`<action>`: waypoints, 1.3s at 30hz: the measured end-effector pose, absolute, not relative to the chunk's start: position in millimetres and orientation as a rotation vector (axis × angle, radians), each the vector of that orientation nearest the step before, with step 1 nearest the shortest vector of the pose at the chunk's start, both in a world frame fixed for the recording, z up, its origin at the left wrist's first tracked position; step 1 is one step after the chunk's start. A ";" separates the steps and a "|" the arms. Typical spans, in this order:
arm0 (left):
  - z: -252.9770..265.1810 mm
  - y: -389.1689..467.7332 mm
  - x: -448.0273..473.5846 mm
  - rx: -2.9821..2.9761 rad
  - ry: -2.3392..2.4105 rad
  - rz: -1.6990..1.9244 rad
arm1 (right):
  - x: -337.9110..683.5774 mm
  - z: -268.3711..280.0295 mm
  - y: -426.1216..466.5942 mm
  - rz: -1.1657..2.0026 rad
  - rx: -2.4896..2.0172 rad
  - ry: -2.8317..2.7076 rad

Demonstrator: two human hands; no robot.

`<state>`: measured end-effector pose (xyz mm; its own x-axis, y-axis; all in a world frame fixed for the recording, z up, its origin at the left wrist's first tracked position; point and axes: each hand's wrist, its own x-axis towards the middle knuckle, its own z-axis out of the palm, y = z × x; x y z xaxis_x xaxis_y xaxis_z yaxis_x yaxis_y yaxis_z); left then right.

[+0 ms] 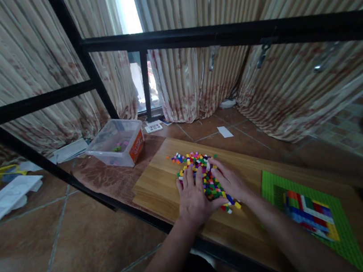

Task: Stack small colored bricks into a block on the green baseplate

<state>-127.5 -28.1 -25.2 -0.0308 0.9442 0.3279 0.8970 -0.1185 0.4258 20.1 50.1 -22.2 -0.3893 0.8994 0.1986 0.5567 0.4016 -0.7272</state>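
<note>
A heap of small coloured cubes (213,190) is spread on a wooden board (155,175). Over the heap's left side lies my left hand (193,197), its fingers spread and touching the cubes. My right hand (230,181) rests against the right side of the heap, fingers stretched along the cubes. Neither hand shows anything gripped, though the cubes under the palms are hidden. To the right, a green baseplate (343,217) carries a block of coloured bricks (310,214), partly behind my right forearm.
A clear plastic box (114,141) with a few pieces inside stands beyond the board's left end. Black metal rails (187,34) cross above and along the left. White trays (8,198) lie on the tiled floor. Curtains (190,80) hang behind.
</note>
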 end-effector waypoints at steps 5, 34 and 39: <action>-17.3 -30.9 -131.8 2.079 1.995 1.034 | 11.3 -12.2 54.9 0.785 -1.137 -1.997; -19.2 66.8 -221.4 1.720 1.375 1.153 | -29.7 -10.3 125.1 0.932 -0.825 -2.271; -25.7 55.5 -223.2 1.497 1.261 1.242 | -29.6 -8.4 119.6 0.974 -0.851 -2.197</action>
